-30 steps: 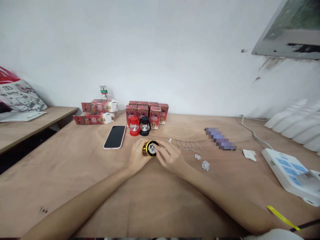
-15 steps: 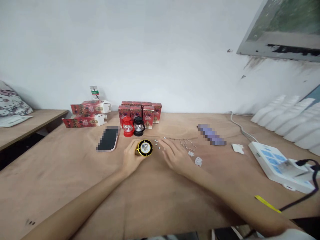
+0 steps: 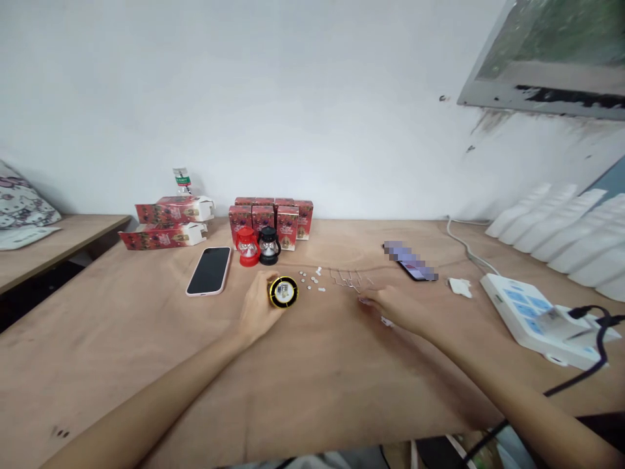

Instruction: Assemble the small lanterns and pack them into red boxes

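Observation:
My left hand [image 3: 258, 305] is wrapped around the side of a small gold-and-black lantern [image 3: 284, 292], whose round base faces me and shows a white disc with metal parts in an open compartment. To the right, my right hand [image 3: 393, 306] is low over the table with its fingers drawn together, and I cannot make out what is in them. Small white plastic pieces [image 3: 387, 322] lie partly under that hand. Thin wire handles [image 3: 346, 279] lie just left of its fingertips. Between the hands several button cells [image 3: 314, 280] are scattered beside a small white tab [image 3: 319, 270].
A red lantern [image 3: 248, 247] and a black lantern [image 3: 268, 246] stand before red boxes [image 3: 288, 228]. Opened boxes [image 3: 163, 236] and a phone [image 3: 209, 271] lie left. Rightward are a second phone [image 3: 415, 264], a crumpled white piece [image 3: 459, 287] and a power strip [image 3: 517, 306].
My right hand has left the lantern's base and moved right to the white pieces, its fingers closing. My left hand still holds the lantern. The view has turned slightly right.

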Demonstrator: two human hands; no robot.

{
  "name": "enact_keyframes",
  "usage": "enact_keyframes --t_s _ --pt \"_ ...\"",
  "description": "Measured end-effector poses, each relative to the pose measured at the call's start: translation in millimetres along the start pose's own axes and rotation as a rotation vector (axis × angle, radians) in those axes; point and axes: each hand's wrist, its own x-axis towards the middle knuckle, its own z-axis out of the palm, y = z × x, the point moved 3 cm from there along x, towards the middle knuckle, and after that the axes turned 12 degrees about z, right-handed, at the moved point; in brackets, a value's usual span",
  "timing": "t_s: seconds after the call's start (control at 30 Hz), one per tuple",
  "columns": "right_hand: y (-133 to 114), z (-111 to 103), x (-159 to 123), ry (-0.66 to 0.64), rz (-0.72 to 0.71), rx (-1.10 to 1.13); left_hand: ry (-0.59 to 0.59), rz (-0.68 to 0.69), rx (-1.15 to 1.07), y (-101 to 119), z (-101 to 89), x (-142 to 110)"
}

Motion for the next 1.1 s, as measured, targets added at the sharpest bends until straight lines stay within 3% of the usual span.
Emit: enact_keyframes --t_s 0.1,0.17,0.37,0.5,0.7,1.1 --pt "-10 3 7 -0.023 -0.053 -0.010 0.004 -0.035 0.009 -4 0.6 -2" --pt "-22 -1 10 0.061 -0.072 0.024 -0.039 -0.019 0.023 -3 1.1 -2" --pt "-97 -25 2 0.672 -0.345 0.246 -0.073 0.088 0.076 3 -0.5 0" --pt "-135 -20 -6 0.892 -0.541 0.148 -0.063 0.149 0.047 5 -1.0 1" --pt "-140 -7 -7 0.955 -0.513 0.098 -0.100 0.158 0.097 5 -0.3 1" --pt "-136 2 -7 0.954 -0.536 0.196 -0.075 0.313 0.152 9 -0.2 0"
